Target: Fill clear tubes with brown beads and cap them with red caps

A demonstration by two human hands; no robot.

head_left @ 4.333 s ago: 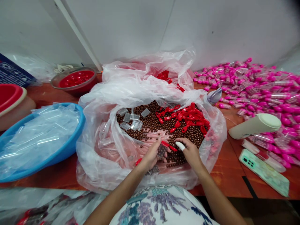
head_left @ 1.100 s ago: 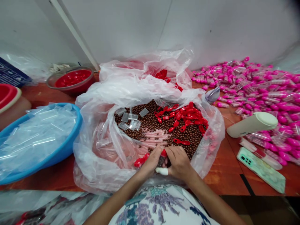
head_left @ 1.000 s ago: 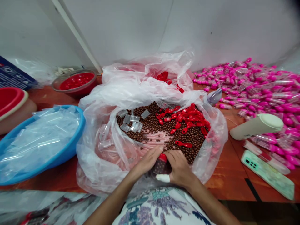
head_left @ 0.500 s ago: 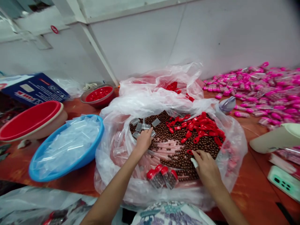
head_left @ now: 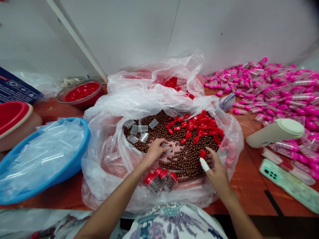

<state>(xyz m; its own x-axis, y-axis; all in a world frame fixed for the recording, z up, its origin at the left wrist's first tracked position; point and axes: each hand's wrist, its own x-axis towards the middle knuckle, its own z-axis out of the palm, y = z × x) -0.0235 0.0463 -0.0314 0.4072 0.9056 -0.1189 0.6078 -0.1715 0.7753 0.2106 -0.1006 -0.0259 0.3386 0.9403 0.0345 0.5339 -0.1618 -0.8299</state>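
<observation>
A large clear plastic bag (head_left: 99,186) lies open, with many brown beads (head_left: 184,161) inside. My left hand (head_left: 156,150) pinches a small clear tube (head_left: 164,145) over the beads. On the right, my right hand (head_left: 214,163), with a white cover on its thumb, holds a red cap (head_left: 203,154). Red handled pieces (head_left: 203,122) are heaped on the beads at the back right. Several clear tubes (head_left: 143,128) rest at the back left of the beads. Filled tubes with red caps (head_left: 163,179) lie together near the bag's front.
A blue basin (head_left: 87,132) of clear sleeves stands left, beside stacked basins (head_left: 32,121). Behind is a bowl (head_left: 99,91) of red pieces. Pink-capped tubes (head_left: 271,86) pile up at the right, near a cream bottle (head_left: 274,132), a phone (head_left: 286,186) and a scoop (head_left: 226,101).
The view has shifted right. My left hand has drawn back from the clear tubes with one in its fingers. My right hand has lifted a red cap off the beads.
</observation>
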